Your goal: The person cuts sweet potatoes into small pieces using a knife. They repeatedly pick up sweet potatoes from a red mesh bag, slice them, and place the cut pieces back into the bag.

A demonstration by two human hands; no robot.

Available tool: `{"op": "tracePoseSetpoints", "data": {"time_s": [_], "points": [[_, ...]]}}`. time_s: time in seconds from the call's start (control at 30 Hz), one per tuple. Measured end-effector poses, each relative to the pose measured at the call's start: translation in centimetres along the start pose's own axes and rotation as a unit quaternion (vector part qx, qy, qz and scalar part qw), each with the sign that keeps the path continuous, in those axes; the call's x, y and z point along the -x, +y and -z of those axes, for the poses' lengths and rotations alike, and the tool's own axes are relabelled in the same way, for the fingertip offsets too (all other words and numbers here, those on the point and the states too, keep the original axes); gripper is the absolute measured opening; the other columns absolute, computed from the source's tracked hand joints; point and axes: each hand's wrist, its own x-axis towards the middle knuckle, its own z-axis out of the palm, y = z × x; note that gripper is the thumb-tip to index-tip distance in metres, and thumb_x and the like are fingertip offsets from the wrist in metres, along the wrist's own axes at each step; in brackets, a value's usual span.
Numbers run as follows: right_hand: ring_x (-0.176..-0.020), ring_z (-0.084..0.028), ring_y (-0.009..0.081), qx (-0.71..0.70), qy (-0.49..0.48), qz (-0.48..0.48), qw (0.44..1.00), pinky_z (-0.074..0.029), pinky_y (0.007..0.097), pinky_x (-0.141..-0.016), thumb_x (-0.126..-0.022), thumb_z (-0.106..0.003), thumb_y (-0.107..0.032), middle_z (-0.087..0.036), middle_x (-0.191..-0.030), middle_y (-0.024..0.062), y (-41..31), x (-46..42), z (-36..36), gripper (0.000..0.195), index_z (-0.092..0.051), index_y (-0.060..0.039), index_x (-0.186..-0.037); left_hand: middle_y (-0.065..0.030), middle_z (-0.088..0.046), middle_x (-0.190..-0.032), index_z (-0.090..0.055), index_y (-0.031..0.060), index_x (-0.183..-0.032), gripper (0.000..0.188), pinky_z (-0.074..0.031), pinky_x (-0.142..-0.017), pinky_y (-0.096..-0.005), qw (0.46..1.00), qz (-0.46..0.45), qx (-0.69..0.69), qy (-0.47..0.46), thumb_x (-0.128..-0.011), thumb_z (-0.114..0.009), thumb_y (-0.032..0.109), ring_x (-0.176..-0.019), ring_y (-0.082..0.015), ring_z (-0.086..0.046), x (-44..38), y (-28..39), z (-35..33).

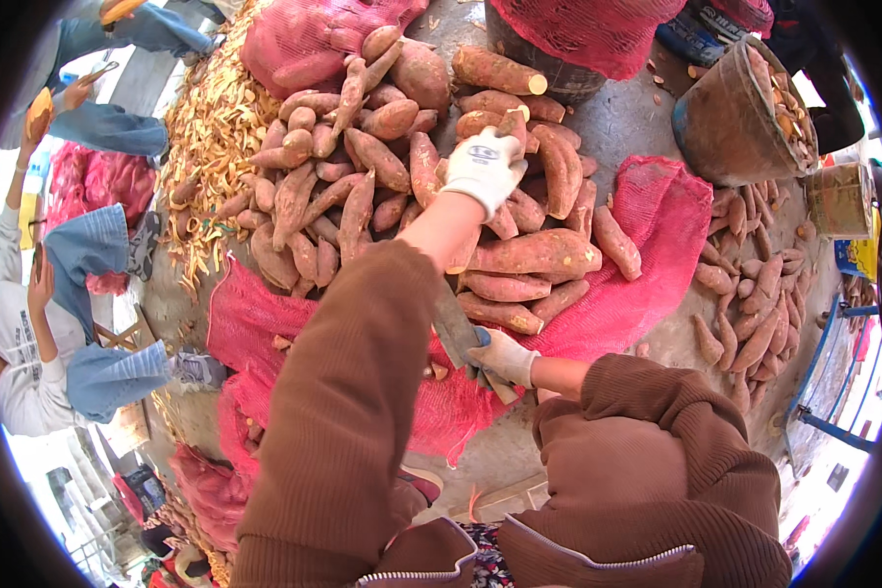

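A heap of reddish sweet potatoes [382, 158] lies in front of me. Wearing a white glove, my left hand [485, 165] reaches to the far right part of the heap. Its fingers are closed around a sweet potato [513, 126] whose pale cut end points away from me; the glove hides much of it. Closer to my body, my right hand [501, 358], also gloved, grips a wide-bladed knife [452, 327]. The blade points forward, beside large sweet potatoes [533, 252] lying on pink mesh netting [632, 301].
Yellowish peelings [213, 140] are piled at the left, near seated people [51, 331]. A bucket of trimmings [742, 110] stands at the back right. Smaller sweet potatoes [764, 316] lie on the floor at right. Full mesh sacks [316, 44] border the heap's far side.
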Motion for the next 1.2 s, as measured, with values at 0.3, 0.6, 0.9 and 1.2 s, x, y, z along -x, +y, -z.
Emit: {"op": "tracePoseSetpoints", "data": {"time_s": [0.3,0.6,0.9,1.2], "points": [[-0.055,-0.059,0.0169,0.039,0.015,-0.010,0.999,-0.048,0.0312,-0.046,-0.092,-0.050,-0.007,-0.061,-0.075,0.0077,-1.1,2.6,2.9,0.016,-0.054,-0.0051,-0.108,-0.0217,-0.052,-0.141,-0.046,0.0057,-0.142,0.088,-0.038,-0.111,-0.0366,0.977,0.194,-0.067,-0.064,-0.068,-0.080,0.041,-0.133,-0.0325,-0.049,-3.7,-16.9,2.7],[-0.057,-0.056,0.0151,0.017,-0.045,-0.022,0.999,-0.045,0.0294,-0.048,-0.090,-0.054,-0.009,-0.060,-0.073,0.0051,-1.0,3.1,3.2,0.016,-0.056,-0.0073,-0.107,-0.0093,-0.067,-0.113,-0.058,0.0032,-0.125,0.060,-0.054,-0.089,-0.0334,0.913,0.133,0.334,0.193,-0.072,-0.084,0.014,-0.098,-0.0196,-0.066,7.7,-16.1,11.3],[-0.061,-0.063,0.0225,0.203,0.039,0.245,0.947,-0.050,0.0374,-0.057,-0.091,-0.057,-0.008,-0.064,-0.078,0.0111,-0.6,2.3,0.7,0.026,-0.057,-0.0068,-0.117,-0.0072,-0.064,-0.117,-0.054,0.0025,-0.127,0.066,-0.052,-0.091,-0.0342,0.797,0.298,0.461,0.252,-0.071,-0.086,0.017,-0.104,-0.0208,-0.064,29.2,-8.9,9.1],[-0.069,-0.066,0.0341,0.469,0.032,0.474,0.744,-0.052,0.0434,-0.057,-0.083,-0.060,-0.003,-0.067,-0.081,0.0150,-4.5,4.0,-4.8,0.030,-0.056,-0.0024,-0.113,-0.0131,-0.069,-0.101,-0.059,0.0013,-0.117,0.063,-0.054,-0.083,-0.0343,0.871,0.417,0.256,0.042,-0.065,-0.088,0.022,-0.091,-0.0228,-0.068,35.3,-3.2,8.5]]}}
